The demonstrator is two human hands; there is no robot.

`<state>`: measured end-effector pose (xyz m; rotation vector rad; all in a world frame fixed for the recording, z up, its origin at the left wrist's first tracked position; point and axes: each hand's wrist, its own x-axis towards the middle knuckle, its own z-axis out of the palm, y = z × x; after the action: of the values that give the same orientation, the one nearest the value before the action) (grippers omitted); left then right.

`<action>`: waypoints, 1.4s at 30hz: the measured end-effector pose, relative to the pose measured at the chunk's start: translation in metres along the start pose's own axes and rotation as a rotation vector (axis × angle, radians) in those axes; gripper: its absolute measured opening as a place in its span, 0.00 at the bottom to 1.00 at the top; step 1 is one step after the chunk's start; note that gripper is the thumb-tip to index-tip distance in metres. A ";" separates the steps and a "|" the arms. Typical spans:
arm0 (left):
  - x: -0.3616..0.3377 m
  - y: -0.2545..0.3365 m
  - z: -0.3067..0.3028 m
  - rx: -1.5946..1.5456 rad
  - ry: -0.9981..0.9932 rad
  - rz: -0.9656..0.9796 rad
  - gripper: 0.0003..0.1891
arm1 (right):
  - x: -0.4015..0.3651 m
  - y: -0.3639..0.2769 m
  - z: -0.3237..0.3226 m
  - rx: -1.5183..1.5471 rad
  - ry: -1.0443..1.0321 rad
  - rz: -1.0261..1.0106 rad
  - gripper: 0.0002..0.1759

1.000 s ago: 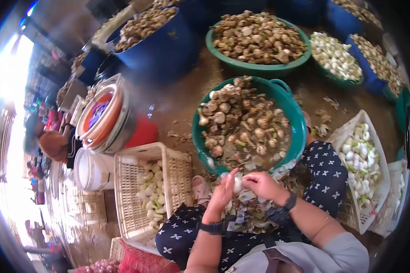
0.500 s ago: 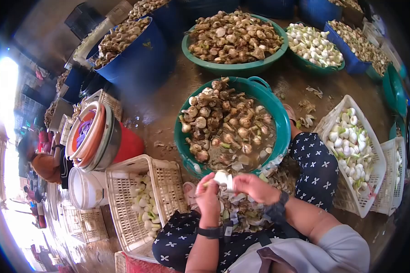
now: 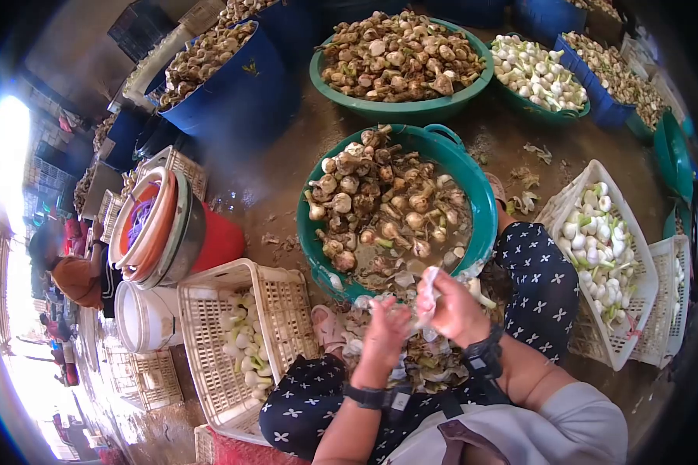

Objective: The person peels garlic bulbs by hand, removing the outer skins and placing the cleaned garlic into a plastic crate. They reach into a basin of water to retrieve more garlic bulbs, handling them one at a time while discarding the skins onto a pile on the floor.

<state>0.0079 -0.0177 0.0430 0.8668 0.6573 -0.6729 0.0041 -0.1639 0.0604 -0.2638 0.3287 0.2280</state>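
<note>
My left hand (image 3: 386, 335) is raised over the near side of the green tub, its fingers loosely spread, a little blurred and holding nothing that shows. Close beside it, the fingers of my right hand (image 3: 454, 310) are curled round a pale, thin piece of garlic skin (image 3: 430, 279). A white garlic bulb with a stalk (image 3: 481, 294) shows just past the right hand's knuckles. In front of both hands the green tub (image 3: 485, 209) holds murky water and brown, unpeeled garlic bulbs (image 3: 349, 186). Peeled skins (image 3: 434, 360) lie heaped below my hands.
White crates with cleaned garlic stand at left (image 3: 275, 302) and right (image 3: 636, 310). Beyond the tub are a wide green basin (image 3: 403, 111) of brown bulbs and a blue barrel (image 3: 233, 101). Stacked basins (image 3: 143, 232) stand at left, with a person (image 3: 81, 275) further off.
My hands have moved apart from the white bulb they held together. The right hand has turned upward and right, and the left has opened and moved slightly right. The bulb now shows beside the right hand.
</note>
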 end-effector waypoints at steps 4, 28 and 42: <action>0.011 -0.008 -0.015 -0.069 -0.148 -0.038 0.23 | -0.010 0.021 0.025 -0.207 -0.013 0.126 0.10; 0.041 0.025 -0.025 0.297 0.319 0.422 0.13 | 0.178 -0.066 -0.186 -2.437 0.297 0.826 0.16; -0.008 0.027 -0.001 1.002 -0.063 0.947 0.19 | 0.004 -0.004 0.046 -1.431 -0.125 -0.431 0.11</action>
<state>0.0230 -0.0024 0.0606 1.8893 -0.2545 -0.1057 0.0220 -0.1537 0.1019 -1.7056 -0.0797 0.0125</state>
